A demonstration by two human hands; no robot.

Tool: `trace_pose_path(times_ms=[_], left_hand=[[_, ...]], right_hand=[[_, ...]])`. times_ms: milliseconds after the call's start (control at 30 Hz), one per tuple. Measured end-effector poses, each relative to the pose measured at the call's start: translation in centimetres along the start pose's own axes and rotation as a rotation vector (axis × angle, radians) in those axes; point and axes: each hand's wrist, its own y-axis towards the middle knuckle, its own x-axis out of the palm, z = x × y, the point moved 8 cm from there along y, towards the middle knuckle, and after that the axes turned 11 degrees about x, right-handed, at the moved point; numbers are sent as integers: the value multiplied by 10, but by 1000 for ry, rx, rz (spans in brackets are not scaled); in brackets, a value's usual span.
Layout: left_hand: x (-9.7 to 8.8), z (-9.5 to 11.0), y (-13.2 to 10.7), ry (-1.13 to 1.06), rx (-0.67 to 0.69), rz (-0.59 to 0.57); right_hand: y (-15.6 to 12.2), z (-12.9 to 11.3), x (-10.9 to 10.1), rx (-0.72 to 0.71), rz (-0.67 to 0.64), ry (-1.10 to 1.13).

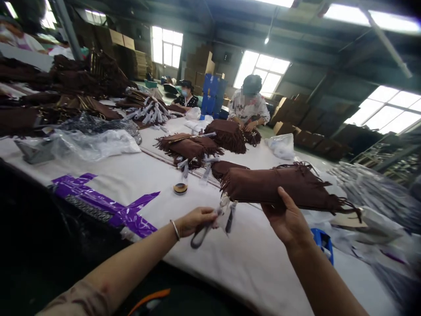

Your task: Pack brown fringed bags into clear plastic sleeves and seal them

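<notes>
My right hand (289, 219) grips the lower edge of a dark brown fringed bag (272, 184), thumb on its near face. The bag is held up above the table, with fringe hanging at both ends. At its left end, my left hand (200, 220) is closed on a pale wrapped strap (223, 210) that hangs from the bag. A grey loop (200, 239) dangles below those fingers; its exact kind is blurred. Just behind the held bag lies another brown piece (226, 168), partly covered by it.
More fringed bags (190, 147) lie on the white table (158, 175), near a tape roll (180, 188). Purple tape (105, 204) marks the front edge. Clear plastic (95, 145) is at left, plastic sleeves (371, 193) at right. A co-worker (248, 103) handles bags across the table.
</notes>
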Motion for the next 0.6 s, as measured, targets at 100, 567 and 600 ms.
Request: trace_pose_path(times_ms=[100, 567, 600], left_hand=[[-30, 62, 4, 365, 14, -46], [4, -9, -13, 1610, 487, -243], [17, -23, -12, 1626, 508, -310]], right_hand=[[-5, 10, -1, -57, -47, 41], [-73, 204, -107, 452, -228, -407], [-63, 182, -103, 256, -213, -543]])
